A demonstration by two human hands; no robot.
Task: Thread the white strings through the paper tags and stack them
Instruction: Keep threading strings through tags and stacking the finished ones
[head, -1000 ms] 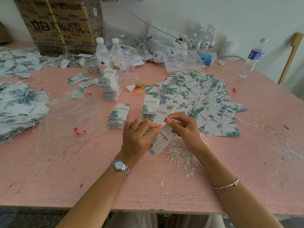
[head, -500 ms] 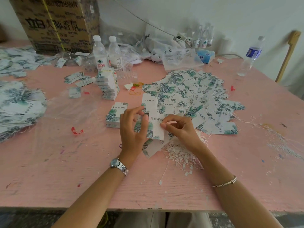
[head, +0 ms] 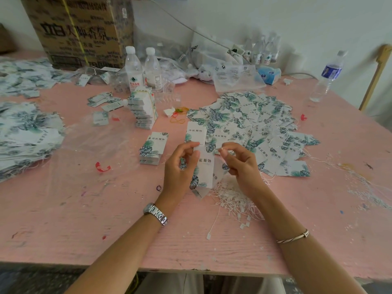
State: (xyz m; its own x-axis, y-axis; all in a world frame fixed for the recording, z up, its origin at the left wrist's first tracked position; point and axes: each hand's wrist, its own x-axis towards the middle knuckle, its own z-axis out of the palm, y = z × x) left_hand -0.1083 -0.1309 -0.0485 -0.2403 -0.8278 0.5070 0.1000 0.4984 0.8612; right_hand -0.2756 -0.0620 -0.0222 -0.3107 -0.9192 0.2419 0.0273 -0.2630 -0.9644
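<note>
Paper tag (head: 205, 169), white with a leaf print at its lower end: held up over the pink table (head: 84, 209), near the front middle, long side roughly upright. Left hand (head: 180, 166) gripped it by the upper left edge, thumb and curled fingers pinching the card. Right hand (head: 240, 165) sat just beside the tag's top right corner, thumb and forefinger pressed together on a small white tip (head: 221, 148); too small for me to tell if it was a string end.

Beneath the right hand I logged a tangle of white strings (head: 233, 201) on the table. Behind the hands, a broad heap of loose tags (head: 254, 122). To the left, a short stack of tags (head: 153, 149); farther back, a taller stack (head: 143, 112). More tags lay piled at the left edge (head: 27, 132).

At the far side: two water bottles (head: 133, 68) and a cardboard box (head: 80, 32). Wristwatch (head: 156, 214) on the left wrist, bracelet (head: 293, 238) on the right.
</note>
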